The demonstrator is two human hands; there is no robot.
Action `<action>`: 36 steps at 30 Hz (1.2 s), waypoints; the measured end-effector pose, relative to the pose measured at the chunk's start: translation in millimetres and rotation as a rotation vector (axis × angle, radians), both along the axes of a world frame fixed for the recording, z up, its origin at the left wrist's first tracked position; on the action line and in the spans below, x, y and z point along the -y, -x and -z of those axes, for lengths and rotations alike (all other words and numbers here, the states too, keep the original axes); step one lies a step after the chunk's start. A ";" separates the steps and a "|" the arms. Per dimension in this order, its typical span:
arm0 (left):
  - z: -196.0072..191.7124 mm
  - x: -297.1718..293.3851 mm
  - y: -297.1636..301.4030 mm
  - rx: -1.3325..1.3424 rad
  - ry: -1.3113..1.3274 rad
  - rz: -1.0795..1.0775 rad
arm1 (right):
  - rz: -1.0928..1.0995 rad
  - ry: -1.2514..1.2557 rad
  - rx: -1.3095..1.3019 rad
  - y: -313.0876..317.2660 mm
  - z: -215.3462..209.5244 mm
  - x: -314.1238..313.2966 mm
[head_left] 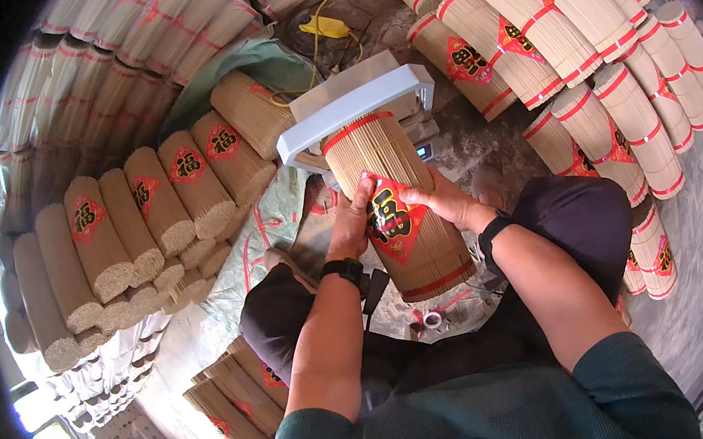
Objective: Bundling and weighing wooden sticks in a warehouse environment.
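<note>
Between both hands I hold a thick bundle of thin tan sticks (440,257), tilted in front of me. Red bands run round it near each end, and a red diamond-shaped paper label (394,225) with dark lettering lies on its side. My left hand (353,222) is closed round its left side, the thumb at the label's edge. On the opposite side my right hand (454,201) grips it, thumb on the label's right corner. The bundle's far end lies at the pale grey arch (358,110) of a machine; the fingers underneath are hidden.
Loose-looking tan bundles (99,235) with red labels are piled at left. Red-banded bundles (549,27) are stacked at right. A yellow plug block (324,26) with a cord lies behind the machine. A white ring (433,321) sits on the floor between my legs.
</note>
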State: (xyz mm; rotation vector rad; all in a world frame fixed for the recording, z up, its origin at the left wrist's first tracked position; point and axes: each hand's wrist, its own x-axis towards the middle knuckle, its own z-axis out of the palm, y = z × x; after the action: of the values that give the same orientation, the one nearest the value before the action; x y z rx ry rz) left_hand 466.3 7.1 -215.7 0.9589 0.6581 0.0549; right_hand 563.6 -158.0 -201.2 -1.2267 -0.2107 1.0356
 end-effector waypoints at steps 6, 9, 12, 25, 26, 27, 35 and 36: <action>18.2 -6.7 2.2 -0.022 -0.031 -0.021 | -0.088 0.036 0.021 -1.3 0.5 1.7; 2.5 -1.0 -0.7 -0.114 0.080 -0.008 | -0.098 -0.059 0.148 -0.1 8.1 2.6; 2.4 -0.1 4.2 -0.075 0.098 -0.014 | -0.059 0.024 0.131 1.7 13.8 1.0; 25.3 16.2 37.0 -0.042 0.089 0.001 | 0.014 -0.061 0.033 4.7 20.7 4.9; 24.2 17.6 35.9 -0.040 0.078 0.015 | 0.010 -0.053 0.028 4.0 22.6 4.7; 22.5 19.2 35.2 -0.041 0.067 0.026 | 0.006 -0.045 0.020 3.4 26.0 4.8; 14.3 19.9 35.2 -0.002 0.089 -0.036 | -0.066 -0.034 0.061 2.7 12.4 1.2; 13.5 18.4 35.1 0.015 0.085 0.007 | -0.073 -0.017 0.060 2.6 11.0 0.5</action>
State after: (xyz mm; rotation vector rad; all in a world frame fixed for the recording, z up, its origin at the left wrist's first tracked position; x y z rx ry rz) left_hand 431.2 -11.4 -229.3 0.8785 0.6383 0.0276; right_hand 561.0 -158.5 -212.2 -1.2438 -0.3123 1.0584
